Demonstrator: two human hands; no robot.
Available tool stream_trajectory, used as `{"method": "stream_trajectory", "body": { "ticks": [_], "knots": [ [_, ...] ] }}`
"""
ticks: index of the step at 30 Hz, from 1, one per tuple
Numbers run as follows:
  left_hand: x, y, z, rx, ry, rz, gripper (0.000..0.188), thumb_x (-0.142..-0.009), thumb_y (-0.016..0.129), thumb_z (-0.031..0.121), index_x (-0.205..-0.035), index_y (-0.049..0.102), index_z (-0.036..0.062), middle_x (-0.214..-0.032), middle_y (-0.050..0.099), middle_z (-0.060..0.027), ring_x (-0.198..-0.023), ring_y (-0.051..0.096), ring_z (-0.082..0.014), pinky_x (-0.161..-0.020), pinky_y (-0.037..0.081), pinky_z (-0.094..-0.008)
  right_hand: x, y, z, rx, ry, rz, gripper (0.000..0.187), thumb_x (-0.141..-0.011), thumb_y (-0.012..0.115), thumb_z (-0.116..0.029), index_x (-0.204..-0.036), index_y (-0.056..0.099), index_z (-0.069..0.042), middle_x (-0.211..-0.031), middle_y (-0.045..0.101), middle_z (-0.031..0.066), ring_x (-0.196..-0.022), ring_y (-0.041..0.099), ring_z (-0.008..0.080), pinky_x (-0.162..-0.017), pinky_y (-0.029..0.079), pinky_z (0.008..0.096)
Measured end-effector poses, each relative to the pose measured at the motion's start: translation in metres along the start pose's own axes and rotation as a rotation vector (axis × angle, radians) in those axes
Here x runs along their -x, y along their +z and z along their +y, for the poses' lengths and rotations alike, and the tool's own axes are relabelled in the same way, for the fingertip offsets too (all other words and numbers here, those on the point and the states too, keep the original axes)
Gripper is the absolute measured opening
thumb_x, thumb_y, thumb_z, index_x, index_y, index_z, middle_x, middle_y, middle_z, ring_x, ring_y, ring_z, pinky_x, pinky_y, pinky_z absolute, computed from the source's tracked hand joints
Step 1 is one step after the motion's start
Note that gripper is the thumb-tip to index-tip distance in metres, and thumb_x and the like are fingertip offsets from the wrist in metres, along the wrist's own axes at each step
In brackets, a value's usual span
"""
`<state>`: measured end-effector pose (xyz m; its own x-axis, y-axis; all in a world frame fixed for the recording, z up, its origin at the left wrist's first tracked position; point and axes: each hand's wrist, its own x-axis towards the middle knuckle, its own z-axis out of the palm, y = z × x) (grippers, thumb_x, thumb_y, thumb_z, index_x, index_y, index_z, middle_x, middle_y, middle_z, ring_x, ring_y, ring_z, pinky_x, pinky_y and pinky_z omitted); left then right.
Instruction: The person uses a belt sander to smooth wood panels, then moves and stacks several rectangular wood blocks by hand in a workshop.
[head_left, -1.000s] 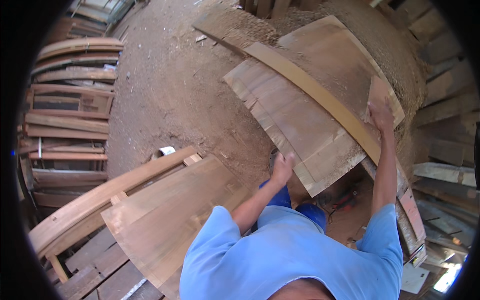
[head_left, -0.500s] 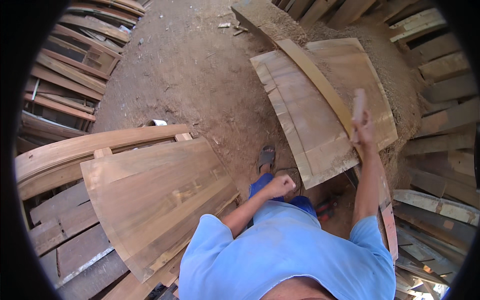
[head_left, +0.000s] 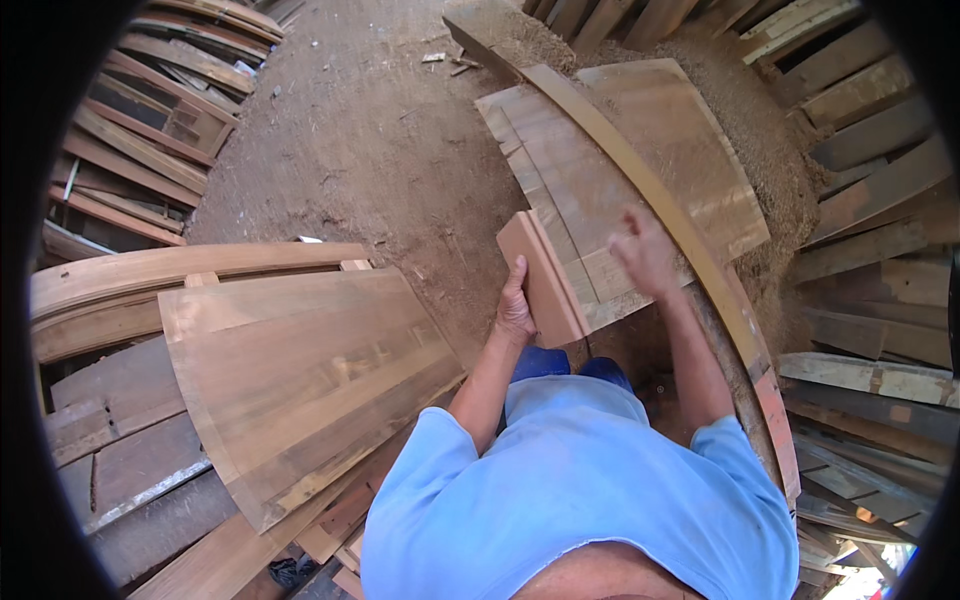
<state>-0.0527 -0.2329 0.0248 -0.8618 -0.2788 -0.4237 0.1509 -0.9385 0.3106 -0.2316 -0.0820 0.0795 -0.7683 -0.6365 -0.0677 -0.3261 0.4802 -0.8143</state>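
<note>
My left hand (head_left: pixel 517 307) grips the near-left side of a reddish-brown wooden block (head_left: pixel 543 277) with grooves along one long edge. The block is held tilted by the near left corner of a broad wooden panel (head_left: pixel 600 180). Over the near part of that panel, my right hand (head_left: pixel 643 252) is blurred, its fingers loosely apart and nothing seen in them. Just beyond the right hand, a long yellowish board (head_left: pixel 640 172) lies on edge across the panel, looking curved in this view. Its near end runs past my right forearm.
At my left, a second wide panel (head_left: pixel 310 365) rests on stacked timber, with a moulded frame piece (head_left: pixel 200 265) behind it. Piled boards (head_left: pixel 870 290) line the right side, and more planks (head_left: pixel 150 130) the far left. Shavings (head_left: pixel 770 160) cover the ground around the far panel.
The wooden block went from my right hand to my left and came nearer. My left hand, closed before, reached forward; my right hand moved left, off the long board. The view shifted slightly.
</note>
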Motion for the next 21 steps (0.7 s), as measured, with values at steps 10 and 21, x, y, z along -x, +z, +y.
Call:
{"method": "stream_trajectory", "body": {
  "ticks": [10,21],
  "knots": [
    [-0.034,-0.061,-0.003,-0.624,0.214,0.296,0.052,-0.094,0.066,0.037,-0.129,0.052,0.0000,-0.116,0.065,-0.0118,-0.105,0.063,-0.0211,-0.093,0.051,-0.0363,-0.131,0.003,0.141,0.792,0.343,0.312,0.062,-0.095,0.050,-0.050,-0.142,0.045,-0.011,-0.145,0.045,0.0167,-0.136,0.039,0.0357,-0.111,0.029,0.0517],
    [-0.101,-0.081,-0.005,-0.809,0.196,0.444,0.052,-0.094,0.068,0.031,-0.129,0.052,-0.0053,-0.119,0.064,-0.0129,-0.111,0.059,-0.0217,-0.095,0.047,-0.0352,-0.121,0.021,0.136,0.859,0.437,0.380,0.062,-0.092,0.050,-0.052,-0.144,0.042,-0.018,-0.147,0.041,0.0093,-0.135,0.035,0.0326,-0.111,0.026,0.0512]
  ]
}}
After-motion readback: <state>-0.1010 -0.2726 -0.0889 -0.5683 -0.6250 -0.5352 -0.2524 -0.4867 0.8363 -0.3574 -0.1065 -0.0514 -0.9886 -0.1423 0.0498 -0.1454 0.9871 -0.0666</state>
